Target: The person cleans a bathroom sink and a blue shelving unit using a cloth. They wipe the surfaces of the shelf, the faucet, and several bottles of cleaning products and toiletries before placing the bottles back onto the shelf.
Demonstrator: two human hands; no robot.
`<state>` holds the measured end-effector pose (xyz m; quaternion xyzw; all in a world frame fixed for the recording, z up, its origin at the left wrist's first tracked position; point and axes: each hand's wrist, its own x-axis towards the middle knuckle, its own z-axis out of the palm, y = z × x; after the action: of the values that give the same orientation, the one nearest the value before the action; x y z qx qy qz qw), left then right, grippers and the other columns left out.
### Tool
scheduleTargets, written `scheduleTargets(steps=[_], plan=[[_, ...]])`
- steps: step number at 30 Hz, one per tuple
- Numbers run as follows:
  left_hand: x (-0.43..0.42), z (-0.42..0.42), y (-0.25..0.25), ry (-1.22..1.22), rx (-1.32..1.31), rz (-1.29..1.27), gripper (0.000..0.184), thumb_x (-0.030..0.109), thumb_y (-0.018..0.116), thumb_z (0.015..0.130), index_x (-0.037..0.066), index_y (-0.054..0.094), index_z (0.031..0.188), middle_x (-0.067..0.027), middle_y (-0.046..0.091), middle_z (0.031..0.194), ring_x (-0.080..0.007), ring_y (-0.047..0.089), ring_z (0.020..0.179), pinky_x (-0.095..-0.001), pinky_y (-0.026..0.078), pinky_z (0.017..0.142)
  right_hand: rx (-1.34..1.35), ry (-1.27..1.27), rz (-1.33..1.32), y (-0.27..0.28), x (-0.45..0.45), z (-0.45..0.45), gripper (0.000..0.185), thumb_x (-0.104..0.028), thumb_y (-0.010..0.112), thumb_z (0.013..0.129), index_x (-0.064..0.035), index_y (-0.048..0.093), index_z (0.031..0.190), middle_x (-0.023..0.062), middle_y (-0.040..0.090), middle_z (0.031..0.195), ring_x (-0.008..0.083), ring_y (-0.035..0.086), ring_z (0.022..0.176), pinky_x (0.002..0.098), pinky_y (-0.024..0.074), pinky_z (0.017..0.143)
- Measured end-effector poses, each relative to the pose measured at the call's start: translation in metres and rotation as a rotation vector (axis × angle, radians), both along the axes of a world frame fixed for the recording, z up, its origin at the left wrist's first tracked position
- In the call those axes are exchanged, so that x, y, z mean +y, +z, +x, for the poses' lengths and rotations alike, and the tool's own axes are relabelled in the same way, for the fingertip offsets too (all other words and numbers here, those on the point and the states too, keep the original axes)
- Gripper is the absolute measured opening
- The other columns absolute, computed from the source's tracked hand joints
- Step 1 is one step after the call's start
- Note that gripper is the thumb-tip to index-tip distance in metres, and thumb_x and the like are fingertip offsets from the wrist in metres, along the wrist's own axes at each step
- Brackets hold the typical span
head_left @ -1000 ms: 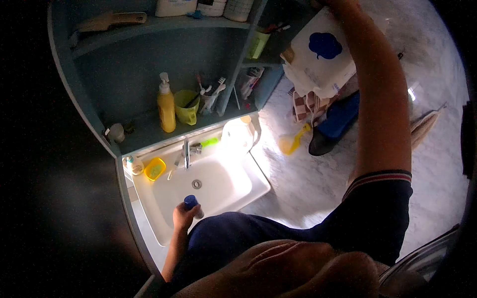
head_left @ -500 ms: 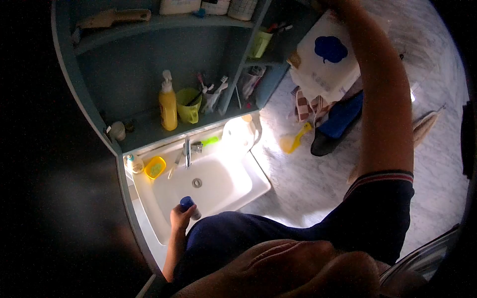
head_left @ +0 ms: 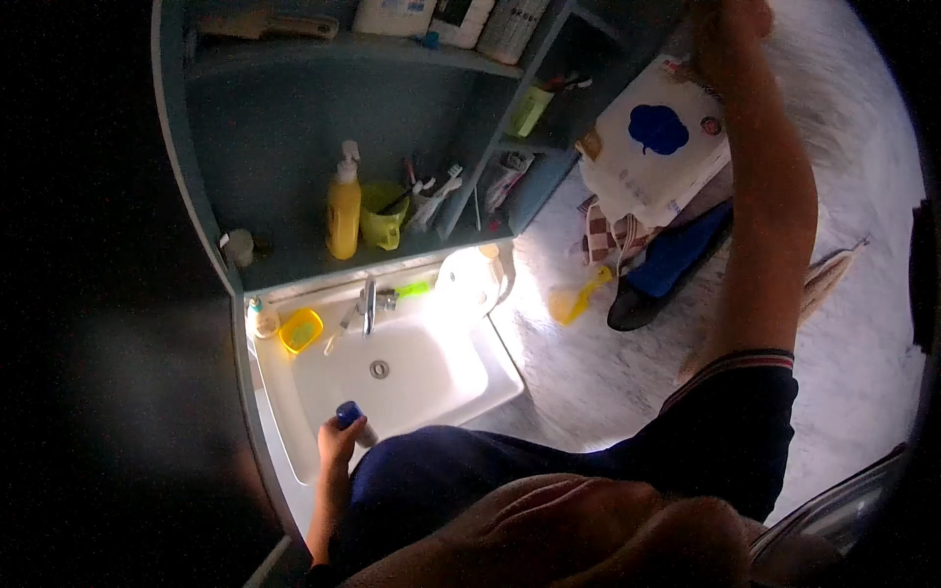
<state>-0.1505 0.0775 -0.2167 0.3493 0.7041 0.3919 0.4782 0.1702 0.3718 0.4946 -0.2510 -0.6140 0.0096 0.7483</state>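
Observation:
My left hand (head_left: pixel 336 437) is closed around a small blue-topped bottle (head_left: pixel 349 414) over the front edge of the white sink (head_left: pixel 412 392). The bottle's lower part is pale, and I cannot read it. My right hand (head_left: pixel 747 22) is stretched up at the top right, close to the cabinet's side edge and above a white plastic bag (head_left: pixel 627 186) with a dark blue print. Its fingers are dark and partly cut off by the frame, so I cannot make out what they touch. Below the bag hang a blue mitt-like item (head_left: pixel 669 265) and a checked cloth (head_left: pixel 601 237).
The cabinet (head_left: pixel 294 127) holds a yellow pump bottle (head_left: pixel 343 214), a green cup (head_left: pixel 383 220) and toothbrushes (head_left: pixel 443 186). A yellow soap dish (head_left: pixel 302 331) sits beside the chrome tap (head_left: pixel 369 306). A yellow-handled item (head_left: pixel 584 294) hangs on the marbled wall.
The view has shifted, showing more of the upper shelf and my right hand. My left hand still grips the blue-topped bottle, while my right arm stays raised.

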Motion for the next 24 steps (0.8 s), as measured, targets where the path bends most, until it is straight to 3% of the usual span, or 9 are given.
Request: scheduleTargets(steps=[4,7,10,14,15,17,20,23,24], plan=[[0.002,0.007,-0.006,0.008,-0.033,0.0,0.037,0.031,0.078,0.072,-0.003,0.07,0.087,-0.0108,0.069,0.075,-0.0169,0.065,0.07,-0.0332,0.05,0.067,0.393,0.72,0.219,0.014,-0.012,-0.029,0.048,-0.048,0.05,0.095,-0.0034,0.062,0.082,0.0083,0.058,0.065,0.0222,0.055,0.056,0.0357,0.0471,0.053],[0.006,0.018,0.008,-0.037,-0.052,0.015,0.036,0.028,0.078,0.073,-0.003,0.07,0.089,-0.0114,0.071,0.078,-0.0164,0.066,0.072,-0.0336,0.051,0.067,0.134,0.608,0.079,-0.021,-0.031,-0.03,0.041,-0.042,0.051,0.096,-0.004,0.06,0.084,0.0078,0.058,0.068,0.0236,0.057,0.058,0.0352,0.0488,0.055],[0.012,0.025,-0.004,-0.105,0.026,0.008,0.036,0.032,0.078,0.072,0.0,0.072,0.088,-0.0114,0.07,0.075,-0.0176,0.066,0.071,-0.0339,0.051,0.066,-0.45,0.299,0.577,-0.04,-0.005,-0.018,0.032,-0.034,0.051,0.097,-0.0041,0.061,0.091,0.0095,0.06,0.076,0.0266,0.059,0.063,0.0354,0.0504,0.056],[0.01,0.033,0.014,-0.143,0.09,-0.029,0.039,0.037,0.079,0.071,0.0,0.072,0.084,-0.0109,0.07,0.076,-0.0177,0.066,0.07,-0.0348,0.05,0.067,0.081,0.871,0.145,-0.114,-0.01,-0.069,0.033,-0.029,0.05,0.096,0.0001,0.062,0.104,0.0167,0.062,0.094,0.0324,0.062,0.078,0.0393,0.0518,0.068],[0.008,0.035,0.023,-0.148,0.073,-0.039,0.039,0.037,0.079,0.071,0.0,0.072,0.084,-0.0097,0.07,0.075,-0.0175,0.065,0.069,-0.0347,0.05,0.067,-0.012,0.308,0.176,-0.14,-0.027,-0.075,0.031,-0.032,0.054,0.094,-0.0014,0.059,0.099,0.0119,0.061,0.089,0.0253,0.061,0.076,0.0354,0.0509,0.067],[0.005,0.033,-0.008,-0.119,-0.014,0.024,0.039,0.035,0.079,0.071,0.0,0.072,0.085,-0.0092,0.069,0.074,-0.0168,0.064,0.069,-0.0345,0.05,0.067,0.085,0.204,0.051,-0.214,-0.035,-0.071,0.029,-0.033,0.055,0.094,-0.0041,0.056,0.095,0.007,0.058,0.084,0.0189,0.06,0.077,0.0317,0.0505,0.067],[0.004,0.029,-0.026,-0.029,-0.118,0.112,0.036,0.031,0.079,0.071,-0.001,0.071,0.085,-0.0084,0.069,0.074,-0.0152,0.063,0.069,-0.033,0.05,0.066,0.446,0.851,-0.247,-0.341,-0.065,-0.076,0.025,-0.022,0.05,0.093,-0.0024,0.059,0.106,0.012,0.062,0.101,0.0217,0.061,0.091,0.0329,0.0517,0.082],[-0.003,0.024,-0.011,0.092,-0.103,0.178,0.032,0.026,0.079,0.072,-0.002,0.069,0.085,-0.0075,0.068,0.074,-0.0135,0.062,0.069,-0.031,0.049,0.066,0.227,0.402,-0.656,-0.45,-0.116,-0.085,0.017,-0.016,0.058,0.088,-0.0024,0.063,0.096,0.0076,0.067,0.091,0.0224,0.064,0.083,0.0331,0.0525,0.076],[-0.003,0.025,0.001,0.128,-0.076,0.194,0.031,0.025,0.079,0.072,-0.002,0.068,0.084,-0.0072,0.068,0.075,-0.013,0.062,0.069,-0.0302,0.049,0.066,-0.303,0.179,-0.696,-0.477,-0.127,-0.074,0.016,-0.017,0.059,0.088,-0.0024,0.065,0.092,0.0082,0.067,0.087,0.0209,0.064,0.079,0.0323,0.0524,0.073]])
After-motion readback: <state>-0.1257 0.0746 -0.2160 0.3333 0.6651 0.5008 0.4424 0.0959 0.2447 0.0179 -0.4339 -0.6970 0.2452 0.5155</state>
